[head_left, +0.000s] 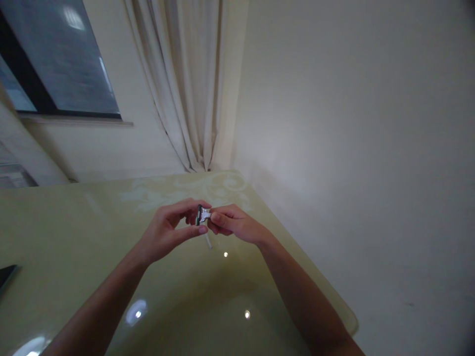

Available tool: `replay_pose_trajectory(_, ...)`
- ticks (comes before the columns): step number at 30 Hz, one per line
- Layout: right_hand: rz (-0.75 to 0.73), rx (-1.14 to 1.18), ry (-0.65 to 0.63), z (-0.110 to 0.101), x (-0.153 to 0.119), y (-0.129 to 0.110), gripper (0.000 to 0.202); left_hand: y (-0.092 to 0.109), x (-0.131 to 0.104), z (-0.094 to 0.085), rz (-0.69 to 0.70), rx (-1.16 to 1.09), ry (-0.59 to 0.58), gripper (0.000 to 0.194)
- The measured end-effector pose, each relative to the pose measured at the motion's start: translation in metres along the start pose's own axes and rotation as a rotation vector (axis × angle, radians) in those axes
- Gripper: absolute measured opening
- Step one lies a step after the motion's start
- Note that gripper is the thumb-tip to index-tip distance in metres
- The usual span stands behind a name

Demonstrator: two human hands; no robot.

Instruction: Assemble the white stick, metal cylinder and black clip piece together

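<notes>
A small silvery metal piece with a dark edge point(204, 214) is between my two hands, above the table. My left hand point(172, 227) grips its dark left side between the thumb below and the fingers above. My right hand point(235, 222) pinches its narrow right end with thumb and forefinger. Just below the piece, a thin white stick-like thing point(208, 241) shows; whether it lies on the table or hangs from the piece I cannot tell.
The glossy yellow-green table point(74, 237) meets the wall point(334, 148) along its right side. Behind it hangs a pale curtain point(185, 74), beside a dark window point(70, 59). A dark flat object point(6, 275) lies at the left edge.
</notes>
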State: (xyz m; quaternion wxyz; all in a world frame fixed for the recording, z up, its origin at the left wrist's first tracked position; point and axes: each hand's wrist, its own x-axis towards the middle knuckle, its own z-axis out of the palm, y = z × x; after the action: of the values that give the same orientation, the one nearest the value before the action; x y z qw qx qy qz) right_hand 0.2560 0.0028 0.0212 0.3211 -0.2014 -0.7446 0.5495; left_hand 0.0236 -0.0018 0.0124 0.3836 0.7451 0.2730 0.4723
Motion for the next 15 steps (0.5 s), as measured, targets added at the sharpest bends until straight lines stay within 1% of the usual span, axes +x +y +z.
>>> replay_pose_trajectory(4, 0.028, -0.046, 0.008, 0.0006, -0.0008, -0.0022, 0.058, 0.0012, -0.0013, 0.0, -0.013, -0.038, 0.0, 0.037)
replay_pose_trajectory(10, 0.027, -0.072, 0.006, 0.0021, -0.0006, -0.0053, 0.061, 0.0022, -0.0007, 0.0011, -0.028, -0.095, 0.007, 0.039)
replay_pose_trajectory(15, -0.012, -0.084, 0.022, 0.0001, -0.0007, -0.0059, 0.063, 0.0021, -0.0005, -0.0012, 0.004, -0.064, -0.001, 0.036)
